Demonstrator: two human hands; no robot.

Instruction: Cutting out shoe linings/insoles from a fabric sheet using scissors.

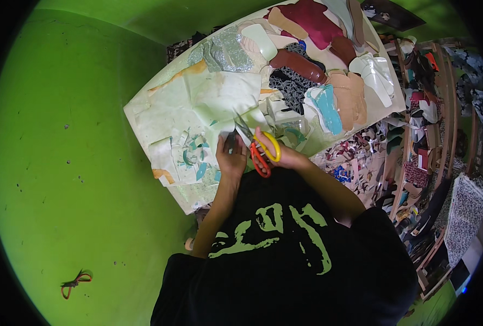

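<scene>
My right hand (287,157) is closed round the scissors (256,148), which have one yellow and one red handle loop. Their blades point up and left, over a pale whitish-green sheet piece (219,126). The fingers of my left hand (232,158) are closed at the lower edge of that piece, just left of the blades. A small dark patch shows between these fingers; I cannot tell what it is. Around both hands lie teal and white offcuts (195,155) on a large white sheet (170,106).
The tilted-looking pale table (184,198) carries brown sole-shaped pieces (298,66), teal cutouts (325,108), patterned black cloth (293,89) and maroon material (312,22). Scraps are heaped (353,168) beyond its right edge, beside wooden racks (402,185). A green wall (78,136) stands left, with another scissors (75,282) hanging there.
</scene>
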